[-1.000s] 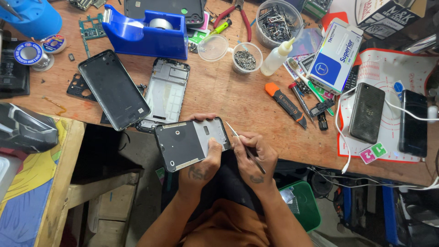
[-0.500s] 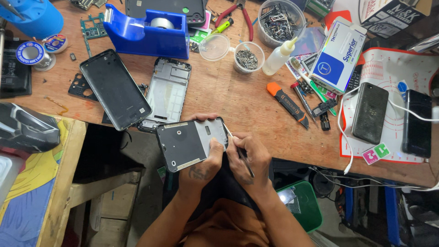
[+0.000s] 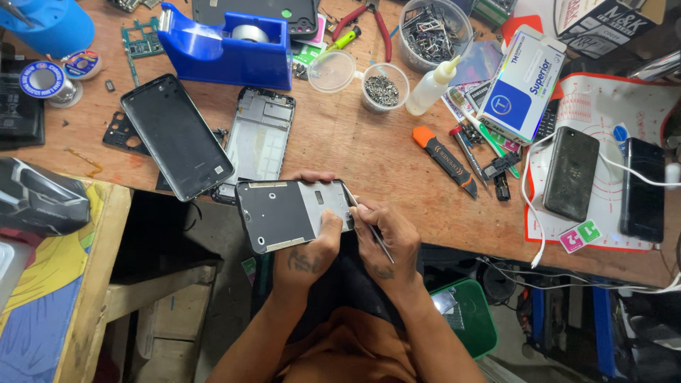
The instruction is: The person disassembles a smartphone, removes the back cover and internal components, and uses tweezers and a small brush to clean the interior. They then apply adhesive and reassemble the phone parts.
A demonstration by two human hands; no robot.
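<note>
Spreading across the upper two thirds of the frame, a brown wooden worktop, cluttered with phone-repair gear. Sitting at upper centre-left, a blue tape dispenser. Lying left of centre, a dark phone screen panel, already off its body, one edge overlapping a bare grey phone frame stripped of parts and resting flat just to its right. Resting at right on a red-edged mat, two dark phones, the nearer one with a white cable looping round it. Standing at upper centre-right, a white and blue box, a round tub of metal bits, a small cup of screws and a squeeze bottle; lying below them, an orange-ended knife. Being held at centre frame, just over the near edge of the worktop and off its surface, a phone back housing, inner side up, looking emptied of board and battery. Gripping its right portion, the left hand, fingers clenched round the edges, thumb on the plate. Pinching a thin metal tool, the right hand, fingers closed on the shaft, tip touching the housing's right end. Judging from this: teardown looking largely finished, work at that end of the housing being underway, and reassembly not yet begun.
</note>
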